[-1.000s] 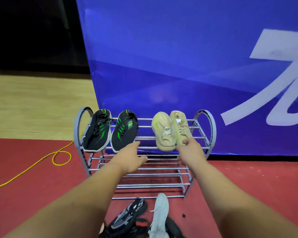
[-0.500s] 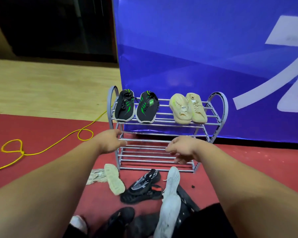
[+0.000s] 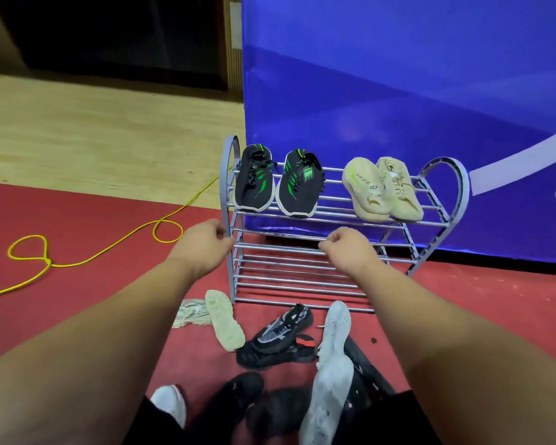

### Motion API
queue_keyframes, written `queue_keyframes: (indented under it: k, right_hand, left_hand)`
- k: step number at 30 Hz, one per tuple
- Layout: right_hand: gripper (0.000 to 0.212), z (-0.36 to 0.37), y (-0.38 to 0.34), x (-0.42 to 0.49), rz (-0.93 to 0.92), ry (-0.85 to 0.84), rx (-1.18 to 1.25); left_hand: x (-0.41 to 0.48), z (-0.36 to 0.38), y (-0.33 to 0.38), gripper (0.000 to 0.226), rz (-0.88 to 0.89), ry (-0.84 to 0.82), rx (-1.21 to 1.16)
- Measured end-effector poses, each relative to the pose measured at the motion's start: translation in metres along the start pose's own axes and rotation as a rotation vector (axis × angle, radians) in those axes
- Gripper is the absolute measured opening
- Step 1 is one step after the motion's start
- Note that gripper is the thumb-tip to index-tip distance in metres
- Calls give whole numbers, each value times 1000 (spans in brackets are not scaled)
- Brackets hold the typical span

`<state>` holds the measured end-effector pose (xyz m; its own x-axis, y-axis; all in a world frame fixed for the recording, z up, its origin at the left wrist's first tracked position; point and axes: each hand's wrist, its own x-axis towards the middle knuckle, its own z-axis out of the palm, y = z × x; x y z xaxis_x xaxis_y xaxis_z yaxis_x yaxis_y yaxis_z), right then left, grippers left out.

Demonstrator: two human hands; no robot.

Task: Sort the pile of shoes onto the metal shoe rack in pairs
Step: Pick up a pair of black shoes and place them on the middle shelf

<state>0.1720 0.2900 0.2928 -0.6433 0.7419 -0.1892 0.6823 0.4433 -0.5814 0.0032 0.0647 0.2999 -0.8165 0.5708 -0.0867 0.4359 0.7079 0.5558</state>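
Both hands hover empty in front of the metal shoe rack (image 3: 443, 223), fingers loosely curled: the left hand (image 3: 203, 245) by its left end post, the right hand (image 3: 347, 248) before the middle shelf bars; whether either touches metal I cannot tell. On the top shelf a black-and-green pair (image 3: 254, 184) sits left and a beige pair (image 3: 366, 191) right. Other shoes lie in a pile (image 3: 283, 335) on the red floor (image 3: 93, 300) before the rack
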Motion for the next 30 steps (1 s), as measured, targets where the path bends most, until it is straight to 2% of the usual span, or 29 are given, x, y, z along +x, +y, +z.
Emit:
queue_keyframes:
  k: [3,6,9,11,15,18,20,25,28,29,30]
  right_hand:
    - [42,3,-28,26,-21,123,39]
    - [59,10,-49,51,63,102,177]
    - [57,21,-60,70,244,-24,508]
    - [45,31,-62,78,292,-70,700]
    - [31,45,-61,90,311,-14,838]
    - [39,41,-58,94,329,-4,872]
    - [42,32,-52,96,327,-43,842]
    - [30,12,-48,84,303,-228,742]
    - [28,-2,-41,66,299,-217,641]
    - [27,-7,-34,59,304,-221,599]
    - [24,-12,-26,50,311,-236,556]
  left_hand:
    - [31,1,28,46,1,103,-131]
    - [60,8,48,67,-164,87,-360]
    - [85,19,51,72,-308,0,-570]
    - [98,25,46,63,-359,-10,-633]
    - [110,37,42,50,-381,-22,-748]
    - [113,38,40,36,-349,3,-735]
    - [115,35,35,36,-342,14,-714]
    - [102,24,29,27,-319,-54,-749]
    - [90,24,21,52,-338,-51,-712]
    - [84,25,19,55,-327,-54,-700]
    - [77,27,18,48,-308,-55,-673]
